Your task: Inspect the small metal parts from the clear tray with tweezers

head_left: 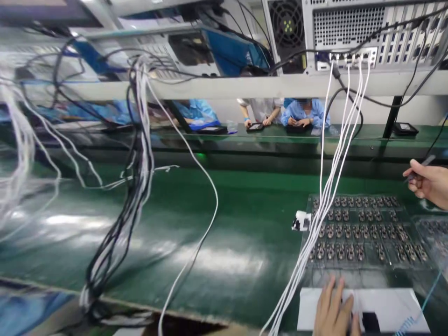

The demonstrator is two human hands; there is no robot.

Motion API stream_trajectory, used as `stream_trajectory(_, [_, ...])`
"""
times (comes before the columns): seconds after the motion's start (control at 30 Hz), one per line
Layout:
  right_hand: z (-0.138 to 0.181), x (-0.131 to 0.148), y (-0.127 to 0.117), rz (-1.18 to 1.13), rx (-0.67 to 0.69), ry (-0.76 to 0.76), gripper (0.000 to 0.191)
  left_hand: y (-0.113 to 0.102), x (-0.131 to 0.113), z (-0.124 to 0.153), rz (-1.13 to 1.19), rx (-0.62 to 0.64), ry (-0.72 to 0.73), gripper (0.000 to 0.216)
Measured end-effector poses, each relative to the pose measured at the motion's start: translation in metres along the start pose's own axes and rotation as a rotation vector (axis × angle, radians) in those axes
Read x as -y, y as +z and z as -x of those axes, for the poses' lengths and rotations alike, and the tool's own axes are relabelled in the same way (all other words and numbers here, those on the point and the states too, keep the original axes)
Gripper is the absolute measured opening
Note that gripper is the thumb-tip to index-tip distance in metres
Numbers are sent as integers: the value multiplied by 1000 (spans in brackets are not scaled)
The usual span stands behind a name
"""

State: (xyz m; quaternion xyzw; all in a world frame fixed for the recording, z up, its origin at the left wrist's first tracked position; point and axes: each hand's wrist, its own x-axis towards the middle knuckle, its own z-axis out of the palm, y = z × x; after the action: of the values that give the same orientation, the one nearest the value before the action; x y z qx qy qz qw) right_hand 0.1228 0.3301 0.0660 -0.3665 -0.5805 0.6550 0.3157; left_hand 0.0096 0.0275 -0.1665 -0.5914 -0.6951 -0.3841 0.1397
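My left hand [334, 310] lies on a white sheet [392, 301] at the bottom right, fingers spread. A small black piece [370, 322] is beside its fingertips on the same sheet. At the right edge, my right hand [429, 183] is closed around a dark pen-like tool [427, 161], raised over the bench. Between the hands sits a clear plastic tray [371, 268] with rows of small metal parts [350, 231]; some pockets hold no part. To the left of that tray is a small black-and-white piece [301, 220].
White cables [332, 186] hang from a computer case [346, 28] across the tray's left side. A black-and-white cable bundle [136, 163] drops onto the green bench [245, 210]. A second tray [434, 233] is at right. Co-workers in blue [304, 112] sit beyond the shelf.
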Motion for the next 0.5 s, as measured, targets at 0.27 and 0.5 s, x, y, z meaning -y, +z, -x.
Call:
stream_trajectory(0.27, [134,-76,15,145,224,6,21,-22,4,-18,491,-3,-312,22])
stream_trajectory(0.5, [147,-176,27,241,174,142,34,-33,-24,-17,312,226,12,15])
